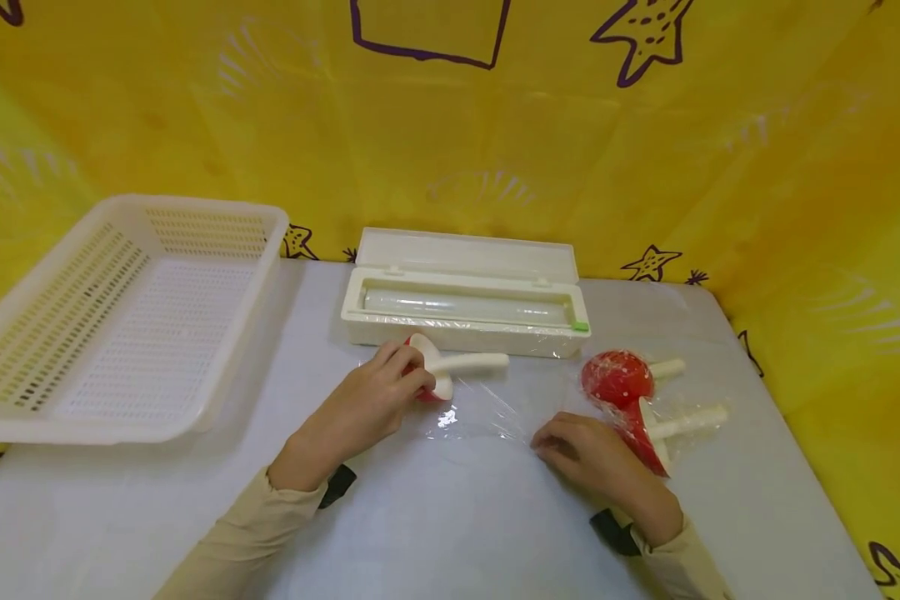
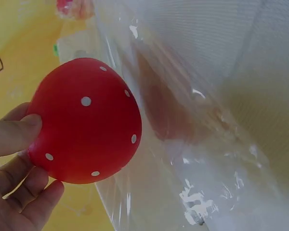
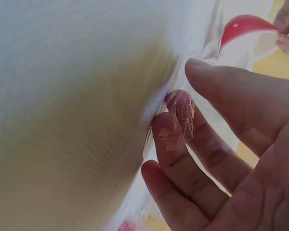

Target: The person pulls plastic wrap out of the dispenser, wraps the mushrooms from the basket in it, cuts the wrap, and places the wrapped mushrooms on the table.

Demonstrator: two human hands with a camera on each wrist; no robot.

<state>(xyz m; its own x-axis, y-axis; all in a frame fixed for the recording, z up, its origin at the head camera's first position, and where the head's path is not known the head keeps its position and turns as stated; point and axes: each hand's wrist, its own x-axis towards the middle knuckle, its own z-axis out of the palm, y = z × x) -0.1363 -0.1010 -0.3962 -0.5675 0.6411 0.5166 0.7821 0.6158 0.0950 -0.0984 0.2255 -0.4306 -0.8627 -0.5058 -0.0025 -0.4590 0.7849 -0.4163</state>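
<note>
My left hand [image 1: 378,387] grips a red toy mushroom [image 2: 86,125] by the edge of its white-dotted cap. Its white stem [image 1: 472,362] points right in the head view. A sheet of clear cling film [image 1: 476,412] stretches on the table between my two hands. My right hand [image 1: 588,454] holds the film's near edge at its fingertips, and the film creases towards them. In the right wrist view, film clings over two bent fingertips [image 3: 167,126]. Just beyond this hand lie two red mushrooms [image 1: 618,377] wrapped in film.
A white cling film box [image 1: 465,337] stands at the back with its lid up, a roll [image 1: 465,307] inside and a green slider [image 1: 581,327] at its right end. On the left is a white plastic basket [image 1: 251,333]. A yellow patterned cloth [image 1: 435,142] hangs behind the table.
</note>
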